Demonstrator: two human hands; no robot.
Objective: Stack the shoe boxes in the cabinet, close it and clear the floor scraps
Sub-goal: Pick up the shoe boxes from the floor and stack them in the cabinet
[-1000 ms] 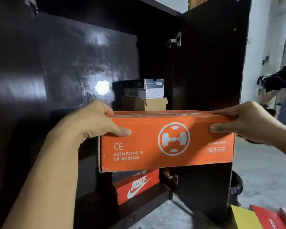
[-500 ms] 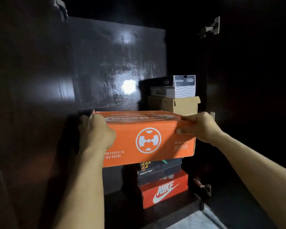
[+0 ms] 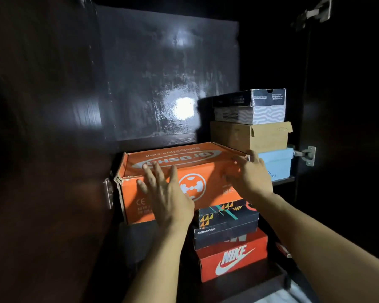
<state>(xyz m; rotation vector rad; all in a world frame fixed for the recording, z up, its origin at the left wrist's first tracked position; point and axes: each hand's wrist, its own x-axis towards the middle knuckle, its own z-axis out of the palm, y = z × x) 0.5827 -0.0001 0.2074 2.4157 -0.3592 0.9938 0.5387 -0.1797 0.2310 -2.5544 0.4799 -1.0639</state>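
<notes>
Two hands, fingers spread flat: left hand (image 3: 165, 193) and right hand (image 3: 251, 176) press orange shoe box (image 3: 160, 171) front; long axis left-right, logo face outward.

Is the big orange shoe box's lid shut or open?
Shut. The orange cardboard shoe box has its printed lid lying flat over the top, with the left hand and right hand pressing flat-fingered against it.
</notes>
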